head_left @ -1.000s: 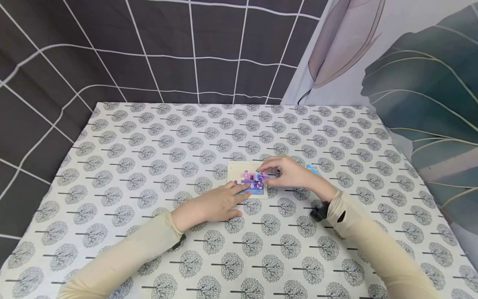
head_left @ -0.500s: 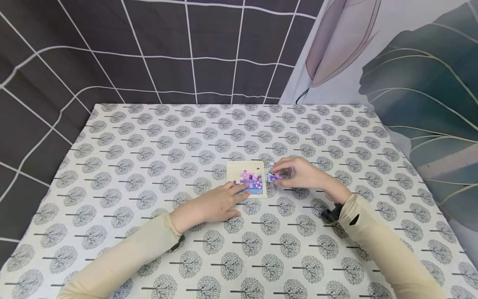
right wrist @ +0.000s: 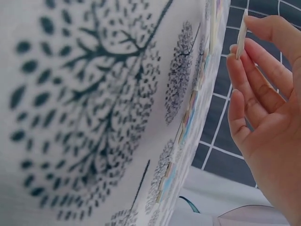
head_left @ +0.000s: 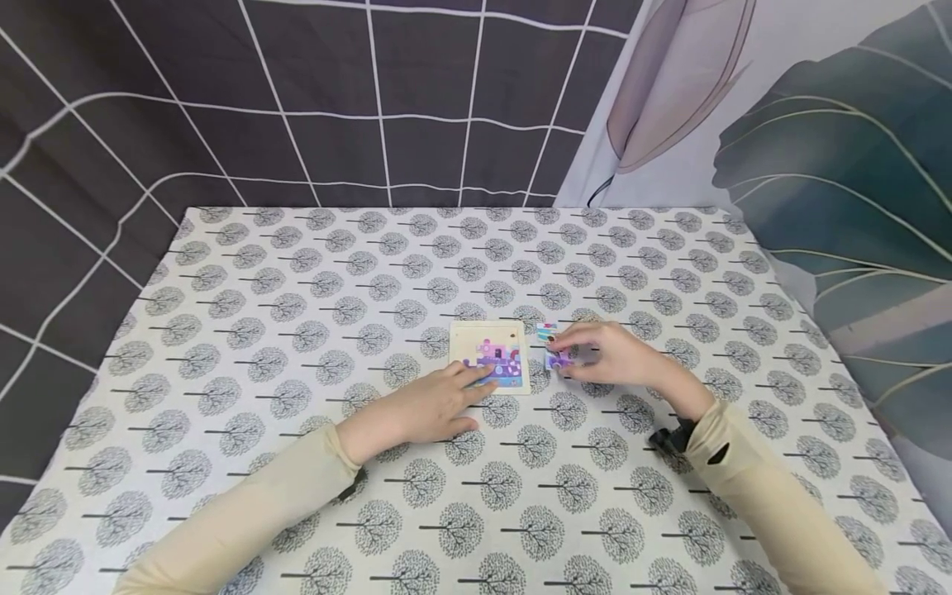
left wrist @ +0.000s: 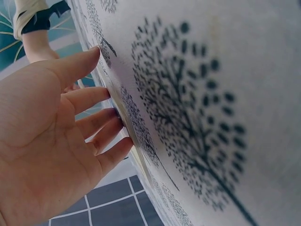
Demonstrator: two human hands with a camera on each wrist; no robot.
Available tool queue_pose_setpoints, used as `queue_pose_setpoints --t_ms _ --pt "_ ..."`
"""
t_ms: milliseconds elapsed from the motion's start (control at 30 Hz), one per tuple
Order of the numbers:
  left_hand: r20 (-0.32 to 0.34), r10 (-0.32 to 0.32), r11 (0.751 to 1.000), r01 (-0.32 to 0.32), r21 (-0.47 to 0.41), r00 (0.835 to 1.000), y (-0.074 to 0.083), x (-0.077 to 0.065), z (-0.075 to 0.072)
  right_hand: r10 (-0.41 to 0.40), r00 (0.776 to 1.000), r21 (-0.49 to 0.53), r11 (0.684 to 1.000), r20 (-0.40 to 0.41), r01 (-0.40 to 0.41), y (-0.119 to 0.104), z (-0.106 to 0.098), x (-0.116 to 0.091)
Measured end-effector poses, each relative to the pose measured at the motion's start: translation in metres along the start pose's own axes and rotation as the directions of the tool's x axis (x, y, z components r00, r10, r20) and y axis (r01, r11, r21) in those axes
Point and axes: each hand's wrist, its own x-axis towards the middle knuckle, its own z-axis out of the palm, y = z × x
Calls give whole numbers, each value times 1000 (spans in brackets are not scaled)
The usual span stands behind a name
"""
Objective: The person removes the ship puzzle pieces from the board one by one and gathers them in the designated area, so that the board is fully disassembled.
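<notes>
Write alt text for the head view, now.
A person's right hand pinches a purple puzzle piece just right of a pale, partly filled puzzle tray, while the left hand rests its fingers on the tray's near part. Beneath is a tree-print cloth; behind, a dark, white-gridded backdrop.

2 obstacles near centre: left hand (head_left: pixel 431 403) on puzzle tray (head_left: pixel 467 337), right hand (head_left: pixel 617 354) beyond its right edge; tablecloth (head_left: pixel 223 347) mid-left is passable.

you wear long beige sleeves (head_left: pixel 245 512); a small dark slit (head_left: pixel 718 454) marks the right one, and black wrist gear (head_left: pixel 673 440) shows at both cuffs (head_left: pixel 335 459).
</notes>
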Motion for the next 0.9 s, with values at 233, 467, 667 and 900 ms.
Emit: queue_pose_setpoints --t_ms 233,467,667,900 --pt "3 -3 1000 3 -26 1000 2 0 -2 38 999 -33 999 21 -37 1 1 -3" --pt "9 -7 1000 7 -23 1000 4 1 -3 50 998 -102 994 39 -46 2 3 -1" --pt "4 -2 1000 2 -28 1000 5 0 -3 63 996 -101 993 66 -56 2 4 1" --pt "-7 19 1000 -18 15 1000 4 0 -4 71 994 -101 993 78 -63 3 5 1"
